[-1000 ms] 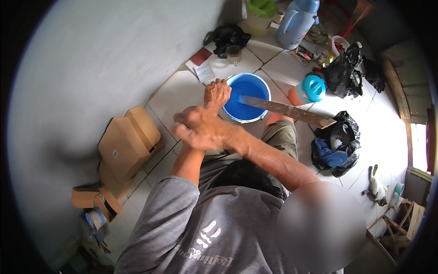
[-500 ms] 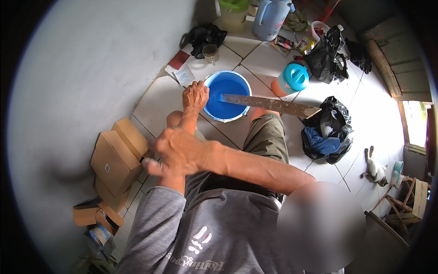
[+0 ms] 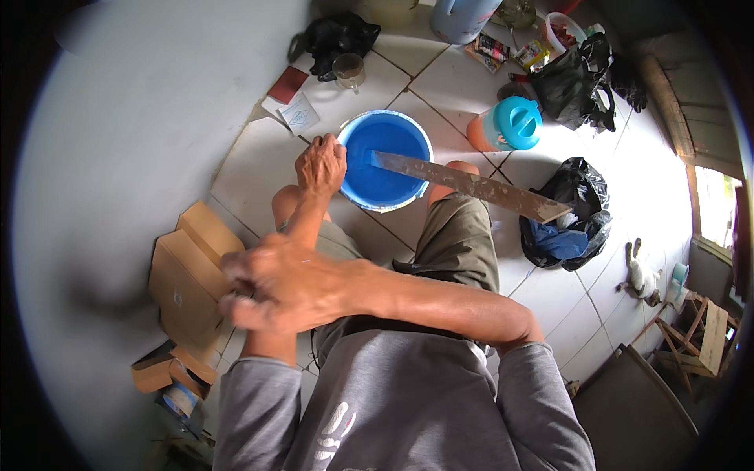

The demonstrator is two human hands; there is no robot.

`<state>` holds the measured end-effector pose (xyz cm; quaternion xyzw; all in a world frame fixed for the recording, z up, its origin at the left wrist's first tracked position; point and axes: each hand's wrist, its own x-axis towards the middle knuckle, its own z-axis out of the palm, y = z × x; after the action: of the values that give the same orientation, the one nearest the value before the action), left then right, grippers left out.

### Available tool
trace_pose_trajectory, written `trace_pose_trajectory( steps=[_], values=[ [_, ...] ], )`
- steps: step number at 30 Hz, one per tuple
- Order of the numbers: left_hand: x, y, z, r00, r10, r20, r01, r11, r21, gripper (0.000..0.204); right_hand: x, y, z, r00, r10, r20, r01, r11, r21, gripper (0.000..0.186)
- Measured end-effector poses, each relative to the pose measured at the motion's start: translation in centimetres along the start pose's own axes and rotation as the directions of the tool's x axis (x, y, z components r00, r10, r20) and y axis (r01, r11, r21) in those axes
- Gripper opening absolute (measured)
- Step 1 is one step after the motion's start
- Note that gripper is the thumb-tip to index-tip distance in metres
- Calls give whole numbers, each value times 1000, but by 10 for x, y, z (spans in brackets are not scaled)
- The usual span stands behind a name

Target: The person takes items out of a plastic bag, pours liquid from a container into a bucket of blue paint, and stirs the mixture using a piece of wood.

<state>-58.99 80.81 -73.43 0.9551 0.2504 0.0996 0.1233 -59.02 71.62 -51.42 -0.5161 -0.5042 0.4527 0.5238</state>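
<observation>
The blue bucket [image 3: 385, 117] stands on the tiled floor [image 3: 255, 169], in front of the knees [image 3: 287, 206], with blue liquid [image 3: 369, 184] inside. A long board [image 3: 471, 187] leans in it: one end is in the liquid, the other end reaches out to the right, toward the black bag [image 3: 577, 177]. The left hand [image 3: 320, 166] is at the left side of the rim, with its fingers bent; whether it truly grips the rim, I cannot tell. The right hand [image 3: 275, 286] lies across the left forearm [image 3: 310, 221], with its fingers apart and a little bent. It is blurred, so I cannot say if it closes on the arm or only touches it.

To do this well, in my opinion, the left hand should be light and steady and should not pull the rim down, because the board hangs out far on one side and the bucket could tip. Any pressure of the right hand should be soft, with the whole palm. Both arms should also stay clear of the board, since a small knock could perhaps throw some drops on the floor
</observation>
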Motion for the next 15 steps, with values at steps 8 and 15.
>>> trace_pose_trajectory(
  steps=[8,15],
  values=[
    [-9,-2,-8,974,-145,175,183,959,-219,20,-108,11,-85,792,435,-428,-525,843,-116,17],
    [-13,1,-10,947,-223,229,286,913,-292,24,-90,23,-67,783,415,-464,-422,902,96,15]
  ],
)
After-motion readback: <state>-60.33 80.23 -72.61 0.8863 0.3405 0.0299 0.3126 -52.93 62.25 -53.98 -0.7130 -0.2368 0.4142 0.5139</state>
